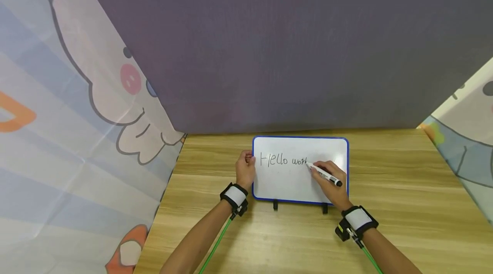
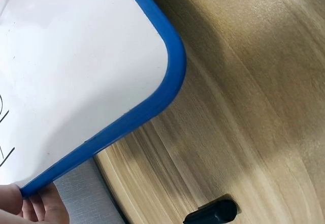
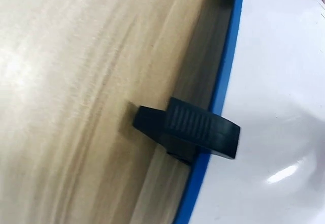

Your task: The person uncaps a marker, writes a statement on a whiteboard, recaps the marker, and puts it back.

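Note:
A whiteboard [image 1: 300, 188] with a blue frame stands on two black feet on the wooden table. My left hand [image 1: 245, 169] grips its left edge, and in the left wrist view the thumb [image 2: 10, 197] lies at the front of the rim with the fingers curled behind. In my right hand [image 1: 332, 186] is a white marker [image 1: 325, 174] with a black end, its tip at the board's surface. Black handwriting [image 1: 279, 159] reads "Hello" and then a second word starting "wor", whose end meets the marker tip.
One black foot [image 3: 203, 127] clips over the board's lower blue edge in the right wrist view. A dark rounded piece [image 2: 213, 212] shows by the table in the left wrist view. Behind the table [image 1: 400, 180] rises a grey panel [image 1: 289, 51], with a cartoon-printed sheet [image 1: 77, 158] at the left.

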Action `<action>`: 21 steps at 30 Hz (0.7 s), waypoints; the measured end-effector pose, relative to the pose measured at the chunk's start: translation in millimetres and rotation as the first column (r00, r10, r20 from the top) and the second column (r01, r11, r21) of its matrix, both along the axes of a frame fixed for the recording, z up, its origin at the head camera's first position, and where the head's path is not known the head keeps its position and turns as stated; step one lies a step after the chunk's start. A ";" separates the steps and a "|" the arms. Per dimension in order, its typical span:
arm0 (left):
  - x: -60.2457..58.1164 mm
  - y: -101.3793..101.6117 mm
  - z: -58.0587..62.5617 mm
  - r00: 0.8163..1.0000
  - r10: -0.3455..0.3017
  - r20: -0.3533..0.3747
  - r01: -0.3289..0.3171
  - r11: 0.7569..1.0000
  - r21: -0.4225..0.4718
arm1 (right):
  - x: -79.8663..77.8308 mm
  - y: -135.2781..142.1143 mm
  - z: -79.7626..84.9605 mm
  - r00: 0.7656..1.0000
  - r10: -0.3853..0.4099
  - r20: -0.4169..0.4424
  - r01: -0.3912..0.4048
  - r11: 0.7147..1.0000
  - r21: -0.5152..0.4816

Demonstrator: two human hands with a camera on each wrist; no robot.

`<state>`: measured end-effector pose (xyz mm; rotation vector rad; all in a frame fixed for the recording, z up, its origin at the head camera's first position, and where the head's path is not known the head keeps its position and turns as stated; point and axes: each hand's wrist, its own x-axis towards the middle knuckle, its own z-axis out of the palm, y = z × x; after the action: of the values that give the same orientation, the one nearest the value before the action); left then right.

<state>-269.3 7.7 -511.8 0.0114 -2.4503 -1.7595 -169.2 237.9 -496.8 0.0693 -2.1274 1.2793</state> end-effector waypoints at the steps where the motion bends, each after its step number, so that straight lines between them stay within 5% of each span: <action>1: 0.1 0.0 0.3 1.000 -0.001 0.003 0.001 1.000 0.000 | 1.1 0.1 -0.6 1.000 0.005 0.003 -0.005 1.000 0.003; 21: -1.2 -0.4 -2.0 1.000 -0.002 -0.006 0.002 1.000 0.008 | 0.4 8.5 2.6 0.998 -0.058 -0.019 0.058 0.998 -0.019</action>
<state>-270.5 7.3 -513.8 0.0039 -2.4404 -1.7674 -168.8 246.4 -494.2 0.0123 -2.0858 1.2590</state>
